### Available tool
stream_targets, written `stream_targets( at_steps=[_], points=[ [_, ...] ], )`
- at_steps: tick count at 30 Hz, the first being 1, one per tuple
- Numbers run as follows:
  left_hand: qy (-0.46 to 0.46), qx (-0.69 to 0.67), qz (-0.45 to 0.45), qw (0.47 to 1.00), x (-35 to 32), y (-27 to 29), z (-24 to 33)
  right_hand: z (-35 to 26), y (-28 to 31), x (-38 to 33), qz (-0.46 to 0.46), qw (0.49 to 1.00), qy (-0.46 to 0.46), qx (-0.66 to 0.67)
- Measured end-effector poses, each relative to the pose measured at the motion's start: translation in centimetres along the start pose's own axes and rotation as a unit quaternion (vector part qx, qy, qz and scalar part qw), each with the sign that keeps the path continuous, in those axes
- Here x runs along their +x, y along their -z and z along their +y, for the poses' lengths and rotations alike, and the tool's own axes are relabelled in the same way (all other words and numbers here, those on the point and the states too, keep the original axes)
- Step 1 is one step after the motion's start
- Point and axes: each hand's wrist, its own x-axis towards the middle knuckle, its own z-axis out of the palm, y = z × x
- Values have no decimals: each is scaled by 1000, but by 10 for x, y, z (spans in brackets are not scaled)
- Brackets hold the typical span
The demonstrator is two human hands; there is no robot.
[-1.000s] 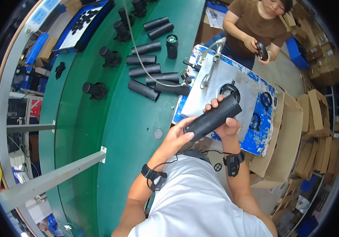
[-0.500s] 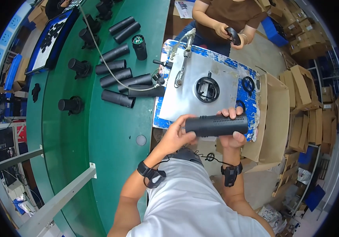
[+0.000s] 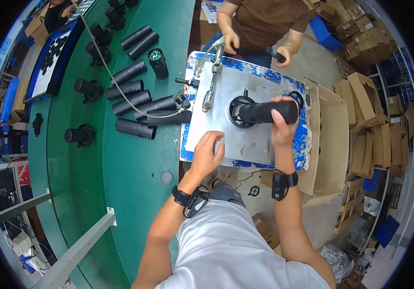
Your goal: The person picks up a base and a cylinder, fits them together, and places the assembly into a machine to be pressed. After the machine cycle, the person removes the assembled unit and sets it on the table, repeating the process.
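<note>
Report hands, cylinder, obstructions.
Right hand gripping black cylinder, its end overlapping black ring in view, contact unclear. Left hand off both. No obstruction visible.

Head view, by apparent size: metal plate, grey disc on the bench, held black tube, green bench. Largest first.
1. green bench
2. metal plate, partly covered
3. held black tube
4. grey disc
</note>
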Motion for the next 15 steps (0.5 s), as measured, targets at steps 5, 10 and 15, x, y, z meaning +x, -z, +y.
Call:
stream_targets(
  at_steps=[5, 10, 15],
  points=[
    [-10, 12, 13, 1000, 1, -1, -1, -1, -34, 21, -45, 981, 16, -190],
    [-21, 10, 11, 1000, 6, -1, -1, 10, -46, 52, -157, 955, 15, -250],
    [-18, -14, 14, 1000, 3, 1, 0, 49, -36, 10, -34, 975, 94, -199]
  ],
)
